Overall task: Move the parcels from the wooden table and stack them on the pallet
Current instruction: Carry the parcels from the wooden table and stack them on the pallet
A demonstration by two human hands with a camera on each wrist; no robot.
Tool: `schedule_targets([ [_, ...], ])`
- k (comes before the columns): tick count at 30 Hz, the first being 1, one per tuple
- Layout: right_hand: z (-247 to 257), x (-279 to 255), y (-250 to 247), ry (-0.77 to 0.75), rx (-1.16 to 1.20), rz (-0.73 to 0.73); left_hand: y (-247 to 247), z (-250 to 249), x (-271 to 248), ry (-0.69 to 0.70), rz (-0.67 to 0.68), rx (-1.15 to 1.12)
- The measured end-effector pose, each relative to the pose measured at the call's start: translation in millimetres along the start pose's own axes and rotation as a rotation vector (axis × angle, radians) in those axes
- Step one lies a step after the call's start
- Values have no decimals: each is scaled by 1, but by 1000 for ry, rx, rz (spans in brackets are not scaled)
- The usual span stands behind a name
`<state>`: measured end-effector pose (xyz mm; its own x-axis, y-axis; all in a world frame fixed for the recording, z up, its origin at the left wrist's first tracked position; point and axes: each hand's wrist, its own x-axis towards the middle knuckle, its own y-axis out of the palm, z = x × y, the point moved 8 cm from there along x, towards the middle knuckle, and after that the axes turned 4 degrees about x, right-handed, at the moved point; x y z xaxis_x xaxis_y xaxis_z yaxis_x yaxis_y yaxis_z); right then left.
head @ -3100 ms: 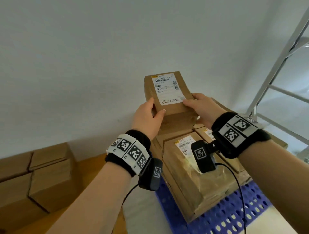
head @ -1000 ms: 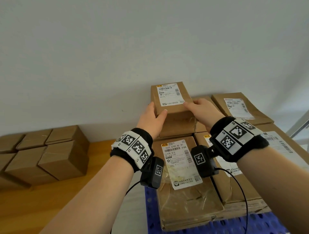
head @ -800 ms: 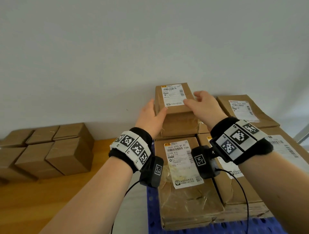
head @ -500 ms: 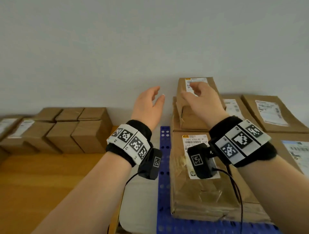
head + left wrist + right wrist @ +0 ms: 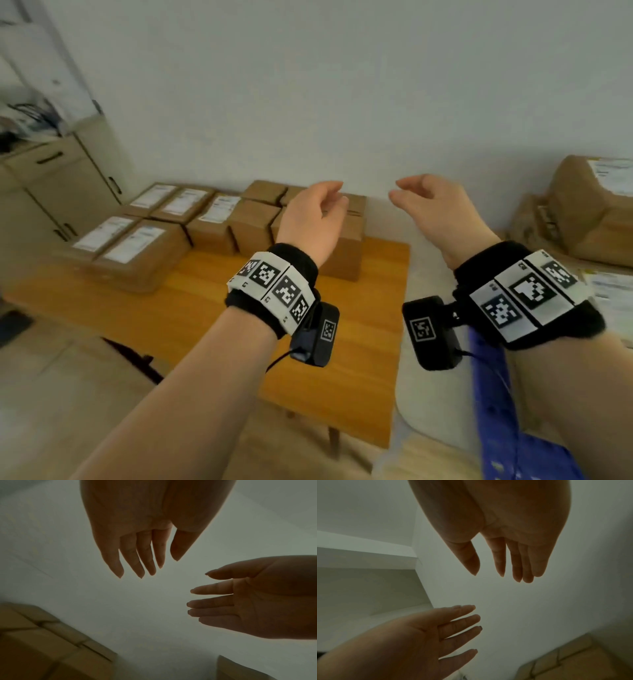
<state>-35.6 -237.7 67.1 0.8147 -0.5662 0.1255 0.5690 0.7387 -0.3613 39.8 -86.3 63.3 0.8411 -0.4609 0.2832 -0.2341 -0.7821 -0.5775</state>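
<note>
Now both the left hand [image 5: 313, 219] and right hand [image 5: 435, 209] hang empty, fingers loosely spread. Brown cardboard parcels [image 5: 219, 219] sit at ten o'clock on the orange wooden table [image 5: 359, 342]; stacked brown parcels [image 5: 589, 212] rest at three o'clock above the blue plastic pallet [image 5: 493, 404].

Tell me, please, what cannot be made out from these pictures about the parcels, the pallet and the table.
- Parcels on the wooden table: the left hand hides part of the nearest parcel in the head view; label text is too blurred to read.
- Blue pallet: mostly behind the right forearm and cut by the frame edge.
- Stacked parcels: cut off at the right edge.
- Wrist views: boxes are dark, blurred corners only.
</note>
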Motion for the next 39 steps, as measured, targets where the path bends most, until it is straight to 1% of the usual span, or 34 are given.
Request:
schedule_targets([
  [3,19,-12,83,-5,12,75,-67,52,-14,-46,-54,23],
  [7,43,-23,175,11,8,177,-140,115,-35,-151,-71,56],
  [11,66,-23,260,-16,-3,295,-201,171,-46,-224,-134,97],
  [14,67,-15,315,1,-14,366,-232,215,-47,-301,-177,92],
  [17,62,2,363,20,0,411,-251,259,-38,-357,-172,108],
  [22,39,48,453,123,63,433,-285,336,2,-446,-166,168],
  [26,16,79,518,271,35,449,-299,392,42,-533,-40,224],
  [28,6,89,546,325,10,462,-304,416,60,-556,-5,250],
  [31,-13,96,575,421,-31,456,-302,445,78,-594,57,269],
  [35,-38,89,601,547,-47,406,-285,485,88,-664,222,281],
  [37,-48,80,611,591,-68,386,-278,497,92,-645,285,283],
  [39,-54,72,617,623,-107,360,-273,504,96,-587,325,284],
])
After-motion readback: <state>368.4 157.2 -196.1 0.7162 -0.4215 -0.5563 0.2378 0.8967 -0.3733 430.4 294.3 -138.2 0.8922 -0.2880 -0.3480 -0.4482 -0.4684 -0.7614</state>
